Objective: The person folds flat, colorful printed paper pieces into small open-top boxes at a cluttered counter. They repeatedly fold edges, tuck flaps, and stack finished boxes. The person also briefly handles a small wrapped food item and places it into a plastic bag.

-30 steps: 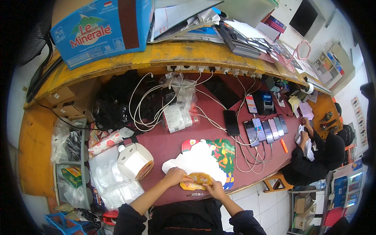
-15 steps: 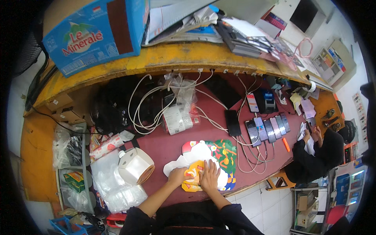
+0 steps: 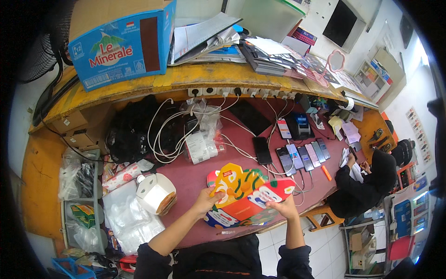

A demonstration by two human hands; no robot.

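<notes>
A colourful printed cardboard carton [image 3: 241, 200], orange, yellow, green, red and blue, is partly folded and tilted up over the near edge of the dark red table. My left hand [image 3: 207, 202] grips its yellow left panel, thumb on the printed face. At the right end, my right hand [image 3: 284, 207] pinches a red and white flap, with the other fingers hidden behind the card. To the left stands an open white paper food box [image 3: 155, 193], apart from both hands. Clear plastic bags [image 3: 132, 216] lie flat beside it.
Several phones [image 3: 304, 156] with white cables [image 3: 162, 135] lie at the right and back. A yellow-edged shelf [image 3: 195, 74] overhangs the table, bearing a blue cardboard box [image 3: 118, 51] and papers. Another person [image 3: 367, 179] sits at the right, holding something white. A grey rack [image 3: 83, 200] stands at the left.
The carton lay flatter, showing white inner sides and a yellow panel under both hands. Now it is raised with its printed side up, and my right hand has moved right onto another flap.
</notes>
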